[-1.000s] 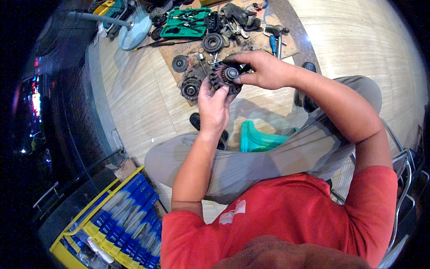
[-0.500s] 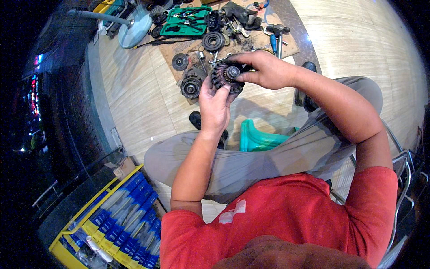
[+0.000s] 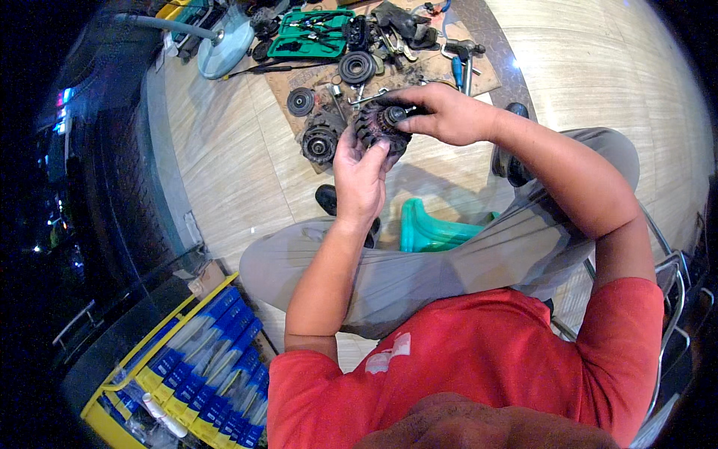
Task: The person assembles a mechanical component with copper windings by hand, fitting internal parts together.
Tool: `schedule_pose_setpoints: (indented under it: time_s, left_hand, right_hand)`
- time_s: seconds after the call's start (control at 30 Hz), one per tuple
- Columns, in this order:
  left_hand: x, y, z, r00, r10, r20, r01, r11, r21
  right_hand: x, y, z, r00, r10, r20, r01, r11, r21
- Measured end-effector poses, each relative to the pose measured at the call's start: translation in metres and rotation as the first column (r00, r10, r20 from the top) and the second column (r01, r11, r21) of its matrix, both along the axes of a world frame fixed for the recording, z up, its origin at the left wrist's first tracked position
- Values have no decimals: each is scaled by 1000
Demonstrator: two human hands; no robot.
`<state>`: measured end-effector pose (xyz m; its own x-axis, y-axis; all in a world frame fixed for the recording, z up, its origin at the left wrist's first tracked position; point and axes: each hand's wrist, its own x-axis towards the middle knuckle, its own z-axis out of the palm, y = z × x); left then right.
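Over the near edge of the cardboard, I hold a blackened alternator rotor point(image 3: 372, 129) with a finned rim and a short shaft end with a round bearing. My left hand point(image 3: 360, 176) is wrapped round its lower left side, thumb on its face. My right hand point(image 3: 447, 114) grips it from the right, thumb by the shaft end and blackened fingers over the top. Its underside is hidden in my palms. Left of it, a greasy alternator housing with a pulley point(image 3: 321, 142) sits on the cardboard.
Tools and greasy parts cover the cardboard sheet point(image 3: 295, 80): a ribbed pulley point(image 3: 357, 68), a smaller disc point(image 3: 301, 102), a hammer point(image 3: 465, 51) and a green tool case point(image 3: 308, 35). A green plastic stool point(image 3: 434, 228) stands between my legs. Blue-and-yellow packets point(image 3: 202, 359) fill a yellow rack at lower left.
The rotor has tilted in my hands, its shaft end swinging slightly to the right and up. Both hands keep their hold and have barely shifted.
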<state>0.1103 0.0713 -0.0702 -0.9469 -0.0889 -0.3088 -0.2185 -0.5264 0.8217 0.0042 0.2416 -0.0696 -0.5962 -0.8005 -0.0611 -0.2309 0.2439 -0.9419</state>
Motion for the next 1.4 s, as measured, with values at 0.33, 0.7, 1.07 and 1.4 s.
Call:
schedule_pose_setpoints:
  time_s: [0.33,0.7,1.07,1.4]
  left_hand:
    - [2,-3,3,1000,-15,-11,16,996,92]
    - [0,-4,3,998,-32,-62,37,996,78]
    - [1,-5,2,997,-26,-66,29,998,50]
    - [-3,-14,-8,982,-159,-103,174,971,165]
  right_hand:
    - [-4,3,12,994,47,94,-42,998,-51]
    - [-2,6,12,997,-11,82,23,988,-151]
    - [-2,7,13,999,-13,-38,6,986,-165]
    - [-2,6,13,998,-63,10,64,988,-142]
